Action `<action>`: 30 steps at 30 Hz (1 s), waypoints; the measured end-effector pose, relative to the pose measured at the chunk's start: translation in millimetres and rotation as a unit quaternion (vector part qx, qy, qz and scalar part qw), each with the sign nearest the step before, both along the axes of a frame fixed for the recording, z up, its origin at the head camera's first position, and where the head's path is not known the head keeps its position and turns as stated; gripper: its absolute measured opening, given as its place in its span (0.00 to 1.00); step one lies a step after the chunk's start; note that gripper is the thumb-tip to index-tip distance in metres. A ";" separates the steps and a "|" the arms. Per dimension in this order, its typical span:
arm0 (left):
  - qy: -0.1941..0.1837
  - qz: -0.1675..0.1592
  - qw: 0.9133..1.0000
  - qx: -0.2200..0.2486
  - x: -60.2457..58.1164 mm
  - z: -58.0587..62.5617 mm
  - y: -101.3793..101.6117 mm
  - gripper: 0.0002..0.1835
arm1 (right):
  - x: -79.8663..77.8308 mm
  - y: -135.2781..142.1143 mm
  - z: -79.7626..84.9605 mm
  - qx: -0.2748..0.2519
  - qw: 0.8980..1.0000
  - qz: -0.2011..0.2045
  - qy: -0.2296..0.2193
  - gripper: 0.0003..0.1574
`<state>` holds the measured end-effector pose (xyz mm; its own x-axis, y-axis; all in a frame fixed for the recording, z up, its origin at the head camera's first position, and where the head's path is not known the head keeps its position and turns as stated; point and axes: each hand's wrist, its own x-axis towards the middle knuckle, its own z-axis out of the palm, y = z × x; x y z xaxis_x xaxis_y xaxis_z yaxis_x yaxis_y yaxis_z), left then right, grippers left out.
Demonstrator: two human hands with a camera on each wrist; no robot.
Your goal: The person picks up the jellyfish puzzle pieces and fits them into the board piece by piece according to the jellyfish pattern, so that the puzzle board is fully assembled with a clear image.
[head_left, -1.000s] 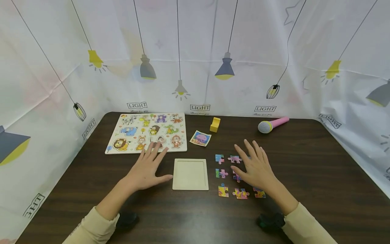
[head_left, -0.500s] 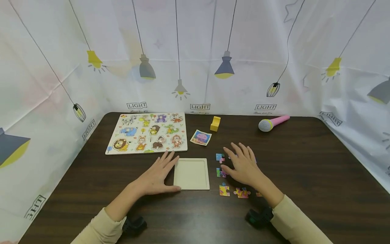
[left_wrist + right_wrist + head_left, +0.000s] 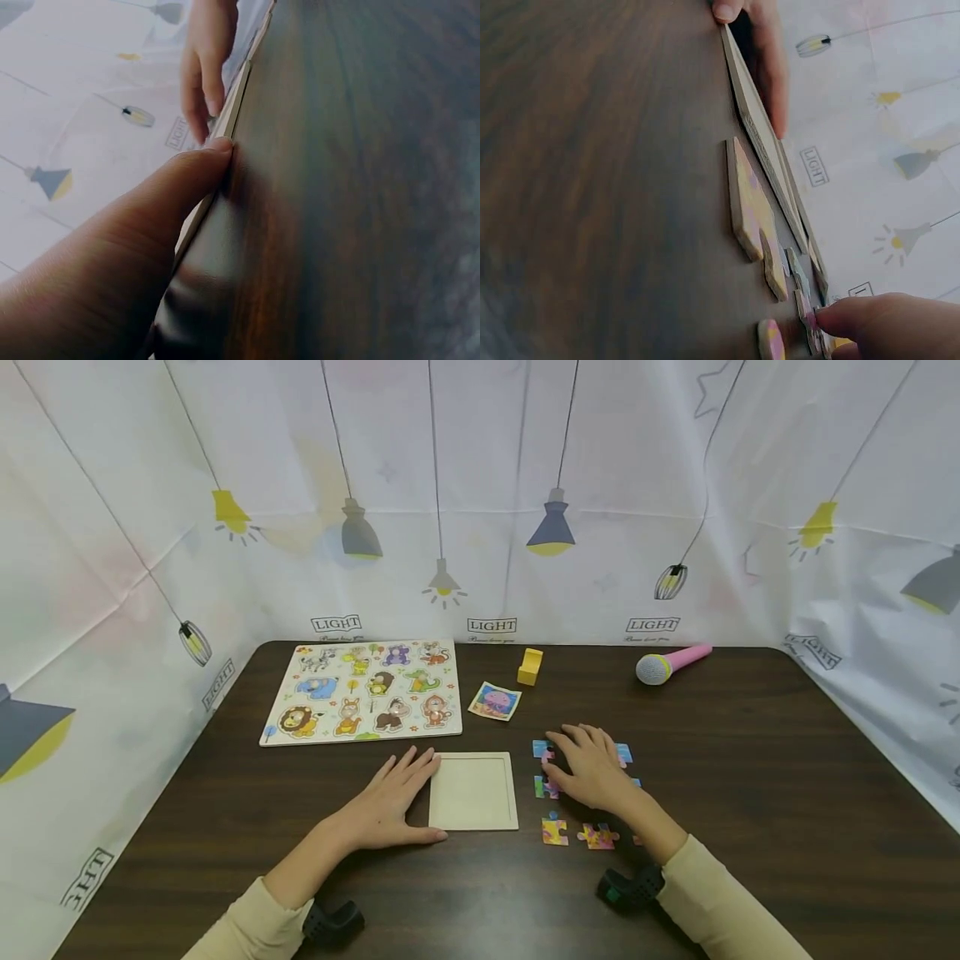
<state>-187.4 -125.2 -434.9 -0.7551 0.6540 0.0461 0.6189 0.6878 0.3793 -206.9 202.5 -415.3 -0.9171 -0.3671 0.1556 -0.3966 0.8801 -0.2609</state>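
Beside the spread left hand (image 3: 390,806), the tray (image 3: 474,792) bears no puzzle pieces (image 3: 555,833) yet; they lie loose around the right hand (image 3: 592,774) (pinching or not, I cannot tell).

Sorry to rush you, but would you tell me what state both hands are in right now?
Left hand: open, resting against the left side of the cream puzzle tray.
Right hand: open over the jigsaw pieces; any contact is unclear.

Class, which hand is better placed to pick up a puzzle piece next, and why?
Probably the right hand: it is over the puzzle pieces, while the left hand is at the left edge of the square tray, which lies between it and the pieces.
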 end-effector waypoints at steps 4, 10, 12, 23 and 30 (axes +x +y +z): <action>0.009 0.002 1.000 0.000 1.1 0.2 0.2 0.54 | -0.4 -1.3 -3.5 -0.009 1.000 -0.004 0.008 0.30; 0.018 0.012 1.000 -0.012 2.2 -1.0 -0.5 0.54 | -0.5 -6.3 -7.7 -0.018 0.999 -0.024 0.034 0.27; 0.019 0.015 1.000 -0.014 2.1 -1.8 -0.4 0.54 | -0.2 -7.2 -8.3 -0.022 0.998 -0.031 0.042 0.26; 0.014 0.017 1.000 -0.004 2.9 -1.8 0.5 0.54 | -0.3 -10.3 -9.8 -0.024 0.998 -0.051 0.034 0.27; 0.012 0.017 1.000 -0.008 2.8 -3.2 1.6 0.54 | 1.0 -9.7 -11.2 -0.026 0.998 -0.053 0.031 0.25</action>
<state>-184.7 -123.6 -438.1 -0.7759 0.6285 0.0549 0.6038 0.7146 0.3533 -206.0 192.8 -426.5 -0.9383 -0.2587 0.2294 -0.3188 0.9041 -0.2845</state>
